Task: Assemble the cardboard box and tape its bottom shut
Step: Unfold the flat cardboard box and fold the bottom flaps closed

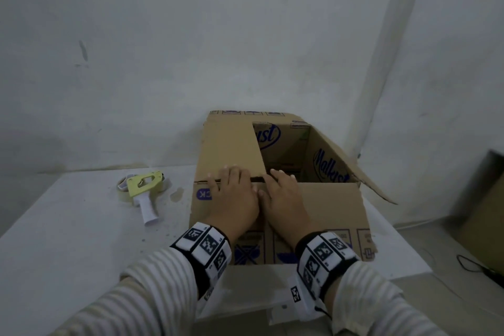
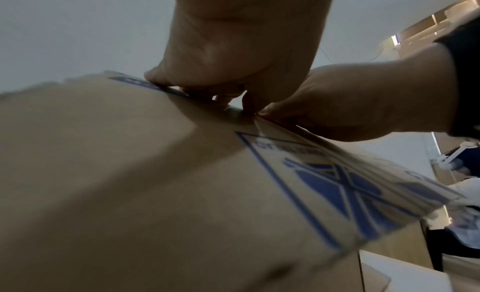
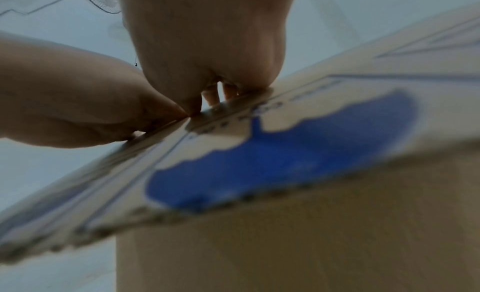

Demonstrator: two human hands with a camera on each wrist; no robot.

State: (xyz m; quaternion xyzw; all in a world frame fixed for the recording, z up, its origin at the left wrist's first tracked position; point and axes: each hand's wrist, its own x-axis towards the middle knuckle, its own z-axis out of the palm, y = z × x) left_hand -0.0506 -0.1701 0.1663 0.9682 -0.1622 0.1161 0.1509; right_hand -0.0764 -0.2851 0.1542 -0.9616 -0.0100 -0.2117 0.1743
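A white surface (image 1: 68,226) stands against a pale wall (image 1: 163,35). The left hand (image 1: 234,199) and right hand (image 1: 286,199) lie side by side, thumbs touching, fingers spread flat on the near flap (image 1: 332,207) of the box (image 1: 321,161). The left fingertips reach the left flap (image 1: 229,144); the right flap (image 1: 362,172) stands open. What is inside the box is too dark to tell. A tape gun (image 1: 144,188) lies on the surface left of the box.

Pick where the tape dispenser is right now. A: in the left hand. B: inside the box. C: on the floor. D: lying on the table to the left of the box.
D: the tape dispenser lies on the table left of the box, while both hands press the near flap.
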